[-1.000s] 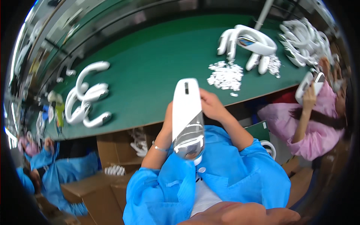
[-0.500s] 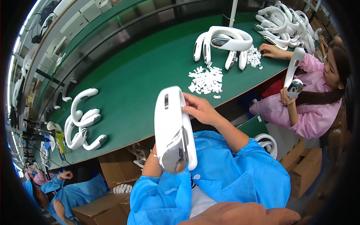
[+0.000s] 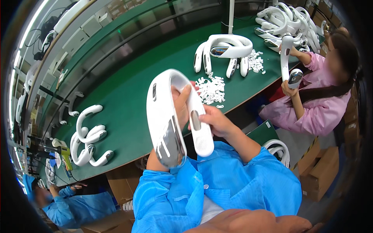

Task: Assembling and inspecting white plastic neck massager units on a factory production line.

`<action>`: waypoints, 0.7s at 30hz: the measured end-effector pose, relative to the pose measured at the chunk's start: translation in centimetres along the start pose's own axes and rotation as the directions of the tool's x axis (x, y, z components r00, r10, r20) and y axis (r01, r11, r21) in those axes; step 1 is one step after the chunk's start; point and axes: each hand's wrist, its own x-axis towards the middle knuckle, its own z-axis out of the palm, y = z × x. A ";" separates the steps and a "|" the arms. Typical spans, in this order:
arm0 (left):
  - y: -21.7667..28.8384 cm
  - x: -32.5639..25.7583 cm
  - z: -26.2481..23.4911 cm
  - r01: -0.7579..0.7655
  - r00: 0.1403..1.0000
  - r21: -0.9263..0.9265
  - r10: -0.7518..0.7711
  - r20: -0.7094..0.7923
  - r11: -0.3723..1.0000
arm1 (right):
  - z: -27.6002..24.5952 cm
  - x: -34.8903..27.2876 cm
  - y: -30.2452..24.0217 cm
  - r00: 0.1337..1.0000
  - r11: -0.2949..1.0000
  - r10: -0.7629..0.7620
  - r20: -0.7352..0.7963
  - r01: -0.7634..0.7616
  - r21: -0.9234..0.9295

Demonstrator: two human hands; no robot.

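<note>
In front of my chest a white U-shaped neck fan (image 3: 157,112) is held up, its bend at the top and both arms hanging down. One arm has a glossy chrome panel; the other shows a grey oval recess and small perforations. My left hand (image 3: 180,104) reaches from behind into the loop and is closed round the chrome-panelled arm, with part of the hand hidden. My right hand (image 3: 218,121) pinches the other arm beside its recess.
A heap of small white plastic pieces (image 3: 211,89) lies on the green table (image 3: 124,77). Neck fans stand behind it (image 3: 233,46), at left (image 3: 83,136) and piled far right (image 3: 287,23). A pink-sleeved co-worker (image 3: 307,105) handles another. A yellow-green power tool (image 3: 65,155) stands left.
The neck fan has turned and risen, so both arms show apart. My left hand has come into view inside the loop; my right hand has shifted lower. The co-worker's neck fan has moved left.
</note>
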 end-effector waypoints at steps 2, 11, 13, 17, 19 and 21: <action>0.2 2.0 0.3 -0.083 0.996 0.254 0.072 0.053 0.964 | 0.7 0.1 -2.7 0.981 0.996 -0.082 -0.174 0.086 0.018; 1.9 -0.4 -8.2 -0.146 0.989 0.656 0.133 0.070 0.740 | -10.6 2.8 -14.7 0.451 0.668 -0.691 -0.565 0.099 -0.737; 1.5 -1.9 -10.0 -0.087 0.995 0.647 0.099 0.018 0.758 | -14.3 3.9 -15.4 0.386 0.594 -0.738 -0.554 -0.020 -0.804; 1.8 -4.7 -12.6 0.078 0.992 0.609 0.002 -0.129 0.789 | -16.4 4.0 -17.7 0.407 0.508 -0.677 -0.613 -0.345 -0.789; 2.1 -5.3 -13.4 0.134 0.982 0.588 -0.030 -0.184 0.797 | -16.1 3.6 -18.6 0.442 0.506 -0.645 -0.624 -0.364 -0.782; 2.4 -5.7 -14.2 0.163 0.971 0.544 -0.037 -0.234 0.823 | -16.8 3.7 -18.9 0.391 0.460 -0.677 -0.624 -0.438 -0.773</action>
